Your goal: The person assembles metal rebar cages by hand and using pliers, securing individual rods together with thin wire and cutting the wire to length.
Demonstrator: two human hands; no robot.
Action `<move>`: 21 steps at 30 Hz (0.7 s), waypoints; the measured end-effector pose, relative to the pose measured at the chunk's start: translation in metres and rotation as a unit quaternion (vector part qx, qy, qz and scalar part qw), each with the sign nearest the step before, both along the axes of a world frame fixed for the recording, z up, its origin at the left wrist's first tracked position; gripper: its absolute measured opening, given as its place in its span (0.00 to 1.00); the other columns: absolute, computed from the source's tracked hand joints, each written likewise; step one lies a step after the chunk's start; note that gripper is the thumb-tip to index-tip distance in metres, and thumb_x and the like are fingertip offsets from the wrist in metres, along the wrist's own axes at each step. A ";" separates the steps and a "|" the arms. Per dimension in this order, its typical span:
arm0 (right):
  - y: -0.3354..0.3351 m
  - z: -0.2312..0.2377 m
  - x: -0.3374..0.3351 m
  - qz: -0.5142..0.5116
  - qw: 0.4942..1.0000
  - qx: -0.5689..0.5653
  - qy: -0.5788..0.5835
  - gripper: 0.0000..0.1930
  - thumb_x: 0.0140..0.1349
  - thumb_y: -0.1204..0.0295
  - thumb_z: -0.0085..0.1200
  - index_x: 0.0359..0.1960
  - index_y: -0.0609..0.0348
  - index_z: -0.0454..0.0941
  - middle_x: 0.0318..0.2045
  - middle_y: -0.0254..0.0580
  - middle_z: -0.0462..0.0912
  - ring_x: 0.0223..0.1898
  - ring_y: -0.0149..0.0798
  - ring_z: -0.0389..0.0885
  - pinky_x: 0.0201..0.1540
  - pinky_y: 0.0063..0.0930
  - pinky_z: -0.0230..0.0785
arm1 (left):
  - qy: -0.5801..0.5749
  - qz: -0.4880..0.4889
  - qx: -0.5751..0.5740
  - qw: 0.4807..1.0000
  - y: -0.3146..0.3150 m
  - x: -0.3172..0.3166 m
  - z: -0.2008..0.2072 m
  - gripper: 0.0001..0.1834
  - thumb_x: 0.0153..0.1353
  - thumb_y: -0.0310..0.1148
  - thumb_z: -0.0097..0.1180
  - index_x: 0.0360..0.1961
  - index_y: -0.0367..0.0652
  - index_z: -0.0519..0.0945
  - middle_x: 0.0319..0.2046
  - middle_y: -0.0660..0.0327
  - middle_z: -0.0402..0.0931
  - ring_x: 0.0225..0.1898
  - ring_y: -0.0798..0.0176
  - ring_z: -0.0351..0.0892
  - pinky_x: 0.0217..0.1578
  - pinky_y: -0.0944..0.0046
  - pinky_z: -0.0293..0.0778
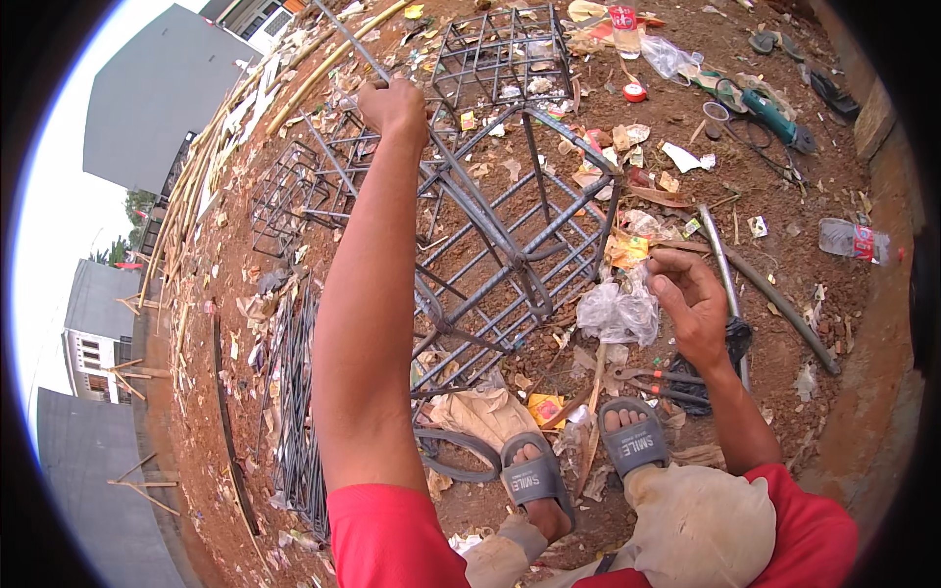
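My left hand [394, 110], arm stretched far forward, is closed round a long steel reinforcing bar [355, 47] that slants from the top edge toward the rebar cage. That cage [549, 235], made of dark rods bent and crossed into a frame, stands on the dirt in front of my feet. My right hand [694, 312] hovers to the right of it with loosely curled fingers, thumb apart, and nothing visible in the grasp. Close beside that hand lies a crumpled clear plastic bag [618, 312]. Pincers [659, 380] rest on the ground below it, by my right sandal.
Another rebar cage [502, 59] stands farther off. Loose rods [294, 412] are bundled at left. A metal pipe [723, 260], a teal angle grinder [772, 118], red tape roll [634, 92] and plastic bottle [851, 240] lie at right. A dark coil [459, 456] sits near my left foot.
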State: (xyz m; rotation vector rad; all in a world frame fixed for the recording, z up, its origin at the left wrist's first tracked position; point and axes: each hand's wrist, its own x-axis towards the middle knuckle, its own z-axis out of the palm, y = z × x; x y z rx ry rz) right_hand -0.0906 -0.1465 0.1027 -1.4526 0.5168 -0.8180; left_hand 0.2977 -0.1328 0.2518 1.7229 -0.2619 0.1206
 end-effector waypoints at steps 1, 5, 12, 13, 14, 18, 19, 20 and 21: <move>0.001 0.002 0.005 0.009 1.000 -0.006 0.009 0.16 0.68 0.74 0.57 0.55 0.66 0.75 0.45 0.38 0.80 0.46 0.29 0.78 0.52 0.25 0.72 | -0.002 0.003 0.002 1.000 0.004 0.006 -0.007 0.11 0.64 0.28 0.57 0.42 0.30 0.74 0.25 0.52 0.77 0.17 0.62 0.76 0.16 0.64 0.72; 0.007 0.001 0.017 0.038 0.999 -0.016 0.032 0.16 0.69 0.72 0.57 0.55 0.66 0.75 0.45 0.39 0.80 0.47 0.29 0.78 0.53 0.26 0.72 | -0.006 0.033 0.221 0.975 0.001 0.010 -0.026 0.11 0.60 0.28 0.57 0.36 0.28 0.80 0.32 0.44 0.82 0.28 0.54 0.83 0.28 0.58 0.77; 0.049 0.005 0.033 0.208 0.978 -0.015 -0.010 0.20 0.69 0.65 0.59 0.55 0.66 0.74 0.45 0.41 0.79 0.47 0.32 0.79 0.53 0.28 0.72 | 0.032 0.044 0.158 0.986 -0.003 0.022 -0.022 0.11 0.58 0.25 0.55 0.33 0.24 0.81 0.31 0.39 0.83 0.22 0.55 0.84 0.20 0.58 0.77; 0.055 0.005 0.041 0.189 0.982 -0.006 -0.010 0.22 0.67 0.64 0.61 0.56 0.65 0.74 0.44 0.43 0.79 0.46 0.34 0.79 0.52 0.29 0.73 | 0.031 0.045 0.160 0.986 -0.001 0.031 -0.026 0.11 0.58 0.25 0.55 0.33 0.24 0.81 0.31 0.39 0.83 0.22 0.55 0.84 0.20 0.58 0.77; 0.062 0.004 0.048 0.174 0.985 0.004 -0.014 0.23 0.65 0.63 0.63 0.56 0.64 0.74 0.43 0.44 0.80 0.46 0.36 0.80 0.50 0.30 0.74 | -0.003 0.063 0.200 0.978 0.007 0.050 -0.033 0.11 0.58 0.26 0.55 0.32 0.25 0.81 0.29 0.40 0.83 0.21 0.56 0.84 0.20 0.58 0.77; 0.068 -0.004 0.065 0.152 0.988 -0.024 0.027 0.19 0.66 0.65 0.62 0.52 0.65 0.76 0.42 0.45 0.80 0.43 0.35 0.81 0.48 0.29 0.74 | -0.098 0.074 0.312 0.942 0.023 0.074 -0.041 0.14 0.59 0.32 0.58 0.31 0.27 0.83 0.24 0.44 0.83 0.21 0.54 0.85 0.27 0.55 0.80; 0.068 -0.009 0.065 0.171 0.985 -0.010 0.036 0.17 0.66 0.66 0.62 0.50 0.66 0.77 0.40 0.43 0.81 0.42 0.33 0.81 0.46 0.29 0.75 | -0.096 0.073 0.312 0.943 0.020 0.068 -0.040 0.14 0.59 0.32 0.58 0.31 0.27 0.83 0.24 0.44 0.83 0.21 0.54 0.85 0.27 0.55 0.80; 0.066 -0.013 0.063 0.187 0.981 0.002 0.049 0.15 0.67 0.67 0.61 0.47 0.66 0.77 0.39 0.41 0.82 0.40 0.31 0.81 0.45 0.28 0.75 | -0.137 0.085 0.357 0.920 0.013 0.055 -0.038 0.15 0.59 0.34 0.58 0.31 0.28 0.83 0.24 0.44 0.83 0.24 0.52 0.86 0.33 0.55 0.80; 0.065 -0.017 0.062 0.183 0.982 0.000 0.053 0.15 0.67 0.67 0.61 0.47 0.66 0.77 0.39 0.41 0.82 0.40 0.31 0.81 0.45 0.28 0.75 | -0.177 0.097 0.402 0.893 0.007 0.042 -0.036 0.16 0.58 0.37 0.59 0.30 0.29 0.84 0.24 0.44 0.84 0.27 0.50 0.87 0.38 0.54 0.81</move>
